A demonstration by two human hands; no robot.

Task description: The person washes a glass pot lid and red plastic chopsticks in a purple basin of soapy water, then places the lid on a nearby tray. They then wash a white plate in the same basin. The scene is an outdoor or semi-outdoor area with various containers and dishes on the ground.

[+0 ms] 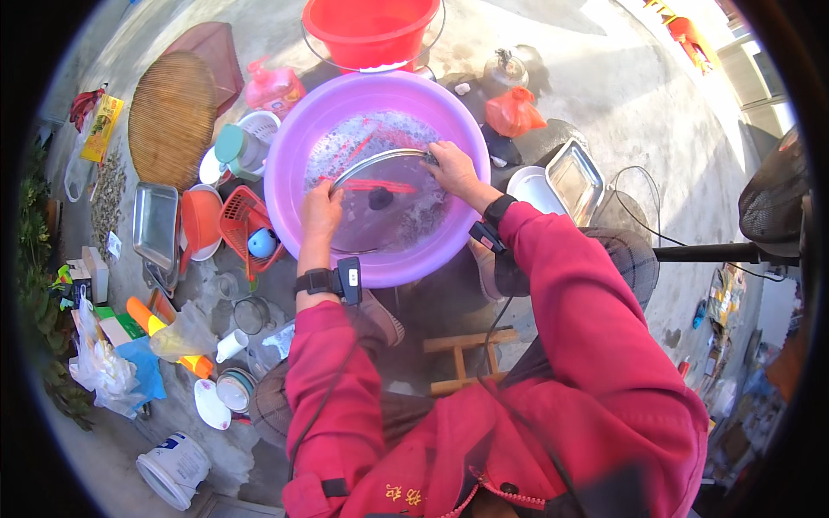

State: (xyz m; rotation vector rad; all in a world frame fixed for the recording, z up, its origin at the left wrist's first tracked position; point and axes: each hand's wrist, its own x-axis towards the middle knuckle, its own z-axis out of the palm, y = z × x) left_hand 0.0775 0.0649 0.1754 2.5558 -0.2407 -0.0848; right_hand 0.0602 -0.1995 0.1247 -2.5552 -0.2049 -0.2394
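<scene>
A large purple plastic basin (285, 213) stands before me with sudsy water in it. Over the water I hold a round glass pot lid (388, 207) with a metal rim and a dark knob at its middle. My left hand (322, 210) grips the rim at its left side. At the upper right of the rim is my right hand (451, 169), closed around the edge with something dark and small at the fingertips, too unclear to name. Red sticks, perhaps chopsticks (372, 185), show by the knob. The lid's lower part seems to lie in the water.
A red bucket (370, 29) stands beyond the basin. At left are a pink bottle (273, 87), a red plastic basket (238, 217) and a metal tray (156, 223). To the right lie an orange bag (515, 111) and another metal tray (575, 176). A wooden stool (458, 362) is below.
</scene>
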